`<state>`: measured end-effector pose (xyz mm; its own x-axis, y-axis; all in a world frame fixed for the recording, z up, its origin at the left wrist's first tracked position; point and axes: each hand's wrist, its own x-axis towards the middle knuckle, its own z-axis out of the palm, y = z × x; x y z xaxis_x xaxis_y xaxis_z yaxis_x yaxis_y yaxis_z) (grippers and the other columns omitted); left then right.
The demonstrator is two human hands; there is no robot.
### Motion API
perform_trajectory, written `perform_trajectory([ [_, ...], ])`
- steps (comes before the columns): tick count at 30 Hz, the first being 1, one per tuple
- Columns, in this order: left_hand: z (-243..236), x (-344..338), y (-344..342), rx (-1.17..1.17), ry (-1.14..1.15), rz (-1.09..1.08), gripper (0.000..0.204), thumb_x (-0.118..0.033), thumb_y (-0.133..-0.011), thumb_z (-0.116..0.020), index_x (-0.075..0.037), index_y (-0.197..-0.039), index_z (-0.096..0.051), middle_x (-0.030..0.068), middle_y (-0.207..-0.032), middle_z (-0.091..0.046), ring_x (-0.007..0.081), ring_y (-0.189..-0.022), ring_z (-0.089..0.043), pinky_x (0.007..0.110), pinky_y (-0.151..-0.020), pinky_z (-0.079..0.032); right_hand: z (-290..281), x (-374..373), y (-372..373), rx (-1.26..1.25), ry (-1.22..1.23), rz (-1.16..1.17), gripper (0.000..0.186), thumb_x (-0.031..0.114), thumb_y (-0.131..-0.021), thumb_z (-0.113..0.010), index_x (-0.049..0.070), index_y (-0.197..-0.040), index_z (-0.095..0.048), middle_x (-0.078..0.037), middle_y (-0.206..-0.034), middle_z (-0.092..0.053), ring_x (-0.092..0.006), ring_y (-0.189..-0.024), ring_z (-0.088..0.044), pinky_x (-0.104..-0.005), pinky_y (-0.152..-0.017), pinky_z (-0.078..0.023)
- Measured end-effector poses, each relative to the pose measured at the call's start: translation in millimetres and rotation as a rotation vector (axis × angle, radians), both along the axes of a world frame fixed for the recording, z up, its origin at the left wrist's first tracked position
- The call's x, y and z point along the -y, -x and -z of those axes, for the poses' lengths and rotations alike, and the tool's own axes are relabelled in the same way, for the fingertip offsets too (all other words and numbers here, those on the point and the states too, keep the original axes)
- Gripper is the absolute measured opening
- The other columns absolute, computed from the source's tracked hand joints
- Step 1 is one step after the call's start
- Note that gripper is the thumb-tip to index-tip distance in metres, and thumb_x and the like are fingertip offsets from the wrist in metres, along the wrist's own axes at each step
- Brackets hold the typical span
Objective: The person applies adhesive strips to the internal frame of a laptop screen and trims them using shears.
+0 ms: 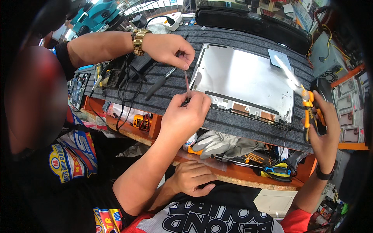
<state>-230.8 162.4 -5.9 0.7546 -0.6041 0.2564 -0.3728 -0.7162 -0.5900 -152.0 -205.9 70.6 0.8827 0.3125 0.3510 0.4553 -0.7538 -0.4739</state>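
My right hand (pixel 326 130) grips orange and black pliers (pixel 308 106) by the handles. The jaws point up and left, past the right edge of a flat silver screen panel (pixel 241 73); glare blurs the tips. My left hand (pixel 193 178) rests low in front of my shirt, fingers loosely bent with the thumb apart, holding nothing. A co-worker at the left reaches over with both hands. That person's upper hand (pixel 169 48) and lower hand (pixel 186 112) stretch a thin strip (pixel 187 83) between them at the panel's left edge.
A ribbed grey mat (pixel 233 126) covers the bench. Left of the panel lie a screwdriver (pixel 159 83) and black cables (pixel 126 79). Behind it stands a long black bar (pixel 252 27). Grey gloves (pixel 221 143) and tools fill the shelf below. A metal computer case (pixel 328 58) stands right.
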Motion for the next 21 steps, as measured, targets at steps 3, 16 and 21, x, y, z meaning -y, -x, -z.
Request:
perform_trajectory([
  [3, -10, -13, -46, 0.245, -0.75, -0.085, 0.013, 0.003, -0.083, -0.07, -0.003, -0.095, -0.069, 0.0073, -0.1, -0.061, 0.0193, -0.089, -0.064, 0.032, -0.073, -0.054, 22, 21, -14, 0.07, -0.026, 0.111, 0.068, -0.002, -0.086, -0.078, 0.006, -0.152, -0.06, -0.013, -0.139, -0.067, -0.0222, -0.122, -0.066, -0.0339, -0.105, -0.051],
  [16, -7, -10, -56, 0.218, -0.76, -0.163, 0.009, 0.002, -0.089, -0.064, -0.004, -0.096, -0.063, 0.0076, -0.104, -0.053, 0.0202, -0.093, -0.057, 0.031, -0.074, -0.052, 38, 32, -8, 0.163, -0.087, 0.066, 0.069, -0.007, -0.085, -0.076, 0.003, -0.151, -0.06, -0.013, -0.131, -0.069, -0.0221, -0.117, -0.067, -0.0333, -0.1, -0.053],
  [21, -9, -6, -58, 0.232, -0.815, -0.189, 0.008, 0.0, -0.09, -0.063, -0.005, -0.096, -0.06, 0.0067, -0.103, -0.052, 0.0205, -0.092, -0.057, 0.031, -0.076, -0.051, 36, 24, -9, 0.14, -0.13, 0.066, 0.07, -0.009, -0.084, -0.075, 0.004, -0.151, -0.061, -0.013, -0.127, -0.068, -0.0215, -0.114, -0.068, -0.0343, -0.099, -0.055],
])
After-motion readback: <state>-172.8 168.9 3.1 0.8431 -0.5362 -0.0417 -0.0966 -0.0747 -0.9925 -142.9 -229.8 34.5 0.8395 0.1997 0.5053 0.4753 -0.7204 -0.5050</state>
